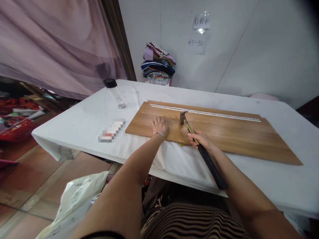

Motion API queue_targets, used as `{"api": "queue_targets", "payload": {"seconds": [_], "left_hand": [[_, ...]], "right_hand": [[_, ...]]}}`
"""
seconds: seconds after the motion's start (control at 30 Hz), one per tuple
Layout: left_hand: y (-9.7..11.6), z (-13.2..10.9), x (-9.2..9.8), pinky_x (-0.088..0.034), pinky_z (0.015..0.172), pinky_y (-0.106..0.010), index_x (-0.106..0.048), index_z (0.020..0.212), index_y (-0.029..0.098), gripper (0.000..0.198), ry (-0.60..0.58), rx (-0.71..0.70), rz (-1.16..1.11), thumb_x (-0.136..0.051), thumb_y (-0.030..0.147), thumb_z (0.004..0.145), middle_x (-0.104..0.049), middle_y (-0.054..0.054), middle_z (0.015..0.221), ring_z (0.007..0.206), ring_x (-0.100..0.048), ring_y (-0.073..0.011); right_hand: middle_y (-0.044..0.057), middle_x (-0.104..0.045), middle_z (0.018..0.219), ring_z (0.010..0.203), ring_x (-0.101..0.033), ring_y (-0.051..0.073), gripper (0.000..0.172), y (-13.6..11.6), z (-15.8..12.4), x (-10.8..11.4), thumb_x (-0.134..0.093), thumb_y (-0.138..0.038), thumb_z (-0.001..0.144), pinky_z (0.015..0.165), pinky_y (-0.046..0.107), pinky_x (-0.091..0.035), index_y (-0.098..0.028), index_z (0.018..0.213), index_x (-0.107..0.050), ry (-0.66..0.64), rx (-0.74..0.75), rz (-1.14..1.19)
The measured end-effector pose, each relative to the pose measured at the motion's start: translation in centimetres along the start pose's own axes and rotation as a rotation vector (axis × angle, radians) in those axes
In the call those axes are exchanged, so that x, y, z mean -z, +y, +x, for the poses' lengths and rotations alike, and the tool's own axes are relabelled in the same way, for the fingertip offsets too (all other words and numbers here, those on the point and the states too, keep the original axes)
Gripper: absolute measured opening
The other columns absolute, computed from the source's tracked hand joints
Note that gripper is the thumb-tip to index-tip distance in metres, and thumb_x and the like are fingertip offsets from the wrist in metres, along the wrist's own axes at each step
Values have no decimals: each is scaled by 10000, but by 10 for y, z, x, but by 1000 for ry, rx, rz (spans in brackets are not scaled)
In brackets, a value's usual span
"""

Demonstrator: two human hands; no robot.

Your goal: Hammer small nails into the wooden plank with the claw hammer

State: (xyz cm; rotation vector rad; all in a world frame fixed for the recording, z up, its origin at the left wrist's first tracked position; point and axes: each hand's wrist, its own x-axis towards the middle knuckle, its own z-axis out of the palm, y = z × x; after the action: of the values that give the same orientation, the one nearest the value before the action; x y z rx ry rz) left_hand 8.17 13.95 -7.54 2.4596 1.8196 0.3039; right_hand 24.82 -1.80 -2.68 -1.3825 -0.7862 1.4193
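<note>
Wooden board [224, 132] is lying along the worktop [87, 122] near its front edge. The right hand [200, 138] is clasping the hammer [210, 164] mid-handle in a tight grip, with the head down at the board. Just beside the head, the left hand [159, 126] is lying flat with its grip loose and empty, next to small nails [170, 123].

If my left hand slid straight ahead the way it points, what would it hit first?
Likely the white strip near the wooden board's far edge. The nails lie just right of the left hand and might get brushed.

White-clothed table [82, 122], wooden board [224, 132], clear bottle [116, 93], folded fabric stack [158, 64]
</note>
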Motion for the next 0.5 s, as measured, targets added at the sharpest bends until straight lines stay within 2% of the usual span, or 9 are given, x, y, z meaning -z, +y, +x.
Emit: {"api": "queue_targets", "payload": {"seconds": [0.2,0.5], "left_hand": [[-1,1,-2,-349,1244,-495,-666,1402,165,491,-6,0,2,-308,287,1089,-572,-161,1608,1523,-454,-325],[-1,0,0,-361,1235,-490,-682,1360,157,473,0,-8,-2,-322,298,1088,-588,-173,1581,1508,-468,-331]], "right_hand": [[-96,-510,602,404,-403,67,404,0,0,1,-853,-376,685,341,197,-304,-240,933,-565,2,4,1],[-97,-510,605,410,-400,66,431,-2,-2,-1,-867,-395,665,341,199,-312,-238,924,-560,-1,9,-2]]}}
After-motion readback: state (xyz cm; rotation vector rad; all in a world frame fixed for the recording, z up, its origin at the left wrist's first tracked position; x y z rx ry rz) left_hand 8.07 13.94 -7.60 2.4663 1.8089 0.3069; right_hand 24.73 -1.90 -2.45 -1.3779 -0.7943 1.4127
